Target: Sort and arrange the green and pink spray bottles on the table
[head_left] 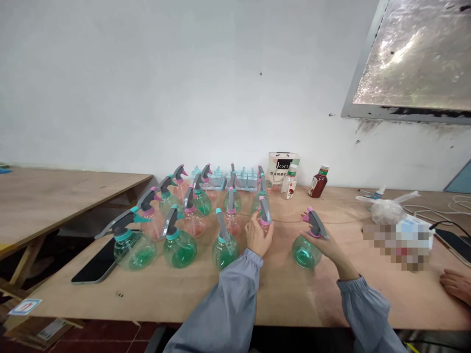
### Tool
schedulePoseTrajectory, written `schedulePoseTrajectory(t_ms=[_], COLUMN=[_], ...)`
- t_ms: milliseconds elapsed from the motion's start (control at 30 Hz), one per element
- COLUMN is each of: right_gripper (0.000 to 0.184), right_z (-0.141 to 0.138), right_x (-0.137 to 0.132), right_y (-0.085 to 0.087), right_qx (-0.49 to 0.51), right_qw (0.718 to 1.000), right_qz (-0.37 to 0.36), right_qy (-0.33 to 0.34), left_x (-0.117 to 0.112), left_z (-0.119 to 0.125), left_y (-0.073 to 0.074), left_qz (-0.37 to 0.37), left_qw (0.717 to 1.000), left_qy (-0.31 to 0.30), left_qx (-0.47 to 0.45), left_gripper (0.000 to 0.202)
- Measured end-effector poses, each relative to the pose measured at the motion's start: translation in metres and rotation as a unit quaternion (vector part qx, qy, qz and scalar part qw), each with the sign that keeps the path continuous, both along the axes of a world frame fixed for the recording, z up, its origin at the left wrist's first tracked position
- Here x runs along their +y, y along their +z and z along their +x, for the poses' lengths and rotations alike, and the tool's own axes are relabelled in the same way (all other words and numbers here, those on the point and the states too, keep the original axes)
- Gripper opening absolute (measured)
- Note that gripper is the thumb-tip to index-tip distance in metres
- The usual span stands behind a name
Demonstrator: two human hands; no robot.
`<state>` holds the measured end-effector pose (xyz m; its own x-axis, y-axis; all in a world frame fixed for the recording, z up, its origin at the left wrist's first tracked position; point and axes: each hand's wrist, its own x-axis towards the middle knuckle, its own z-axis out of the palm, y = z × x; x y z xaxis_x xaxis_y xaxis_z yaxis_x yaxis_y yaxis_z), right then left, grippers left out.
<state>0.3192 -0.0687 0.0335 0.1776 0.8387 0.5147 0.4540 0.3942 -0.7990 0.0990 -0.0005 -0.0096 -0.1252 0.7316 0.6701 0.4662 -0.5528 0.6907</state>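
Note:
My left hand (pixel 258 237) is wrapped round a pink spray bottle (pixel 264 215) with a grey trigger head, standing at the right end of the rows. My right hand (pixel 328 245) grips a green spray bottle (pixel 304 251) with a grey and pink trigger head; the bottle stands apart, to the right of the rows. Several more green and pink spray bottles (pixel 180 245) stand in rows to the left on the wooden table (pixel 279 299). Both arms wear grey sleeves.
A black phone (pixel 96 264) lies at the table's left front. At the back stand light blue trays (pixel 243 179), a white box (pixel 281 169), a small white bottle (pixel 290 182) and a dark red bottle (pixel 318 182). Another person's hand (pixel 456 284) rests at right, near cables and a plastic bag (pixel 386 211).

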Motion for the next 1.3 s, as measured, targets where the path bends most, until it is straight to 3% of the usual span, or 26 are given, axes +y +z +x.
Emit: schedulePoseTrajectory(t_ms=[100, 167, 400, 533, 667, 833, 1000, 1167, 1300], right_gripper=[0.054, 0.049, 0.041, 0.029, 0.017, 0.029, 0.015, 0.021, 0.013], right_z=[-0.003, -0.008, -0.044, -0.066, -0.079, -0.084, -0.087, -0.087, -0.090], right_x=[0.007, 0.007, -0.005, -0.015, -0.020, -0.023, -0.029, -0.033, -0.034], right_y=[0.006, 0.008, 0.022, 0.030, 0.025, 0.021, 0.031, 0.036, 0.039], right_qx=[0.000, 0.015, 0.236, 0.228, 0.253, 0.258, 0.270, 0.281, 0.306], right_qw=[0.996, 0.993, 0.968, 0.967, 0.960, 0.951, 0.958, 0.950, 0.948], right_qz=[-0.035, -0.043, -0.033, -0.023, -0.041, -0.135, -0.041, -0.124, -0.056], right_qy=[0.084, 0.104, 0.082, 0.109, 0.113, 0.100, 0.083, 0.052, 0.064], left_x=[0.006, 0.009, 0.017, 0.019, 0.020, 0.022, 0.024, 0.026, 0.025], left_z=[0.000, 0.000, 0.005, 0.005, 0.004, 0.004, 0.005, 0.006, 0.005], left_y=[-0.010, -0.015, -0.025, -0.027, -0.028, -0.030, -0.033, -0.035, -0.035], left_qz=[-0.008, -0.019, -0.064, -0.066, -0.073, -0.076, -0.070, -0.067, -0.061], left_qw=[0.999, 0.998, 0.989, 0.987, 0.986, 0.988, 0.987, 0.987, 0.988], left_qy=[-0.014, -0.028, -0.056, -0.067, -0.068, -0.070, -0.074, -0.074, -0.071], left_qx=[-0.028, -0.049, -0.120, -0.129, -0.131, -0.117, -0.128, -0.128, -0.123], left_gripper=[0.064, 0.073, 0.088, 0.087, 0.086, 0.087, 0.087, 0.088, 0.086])
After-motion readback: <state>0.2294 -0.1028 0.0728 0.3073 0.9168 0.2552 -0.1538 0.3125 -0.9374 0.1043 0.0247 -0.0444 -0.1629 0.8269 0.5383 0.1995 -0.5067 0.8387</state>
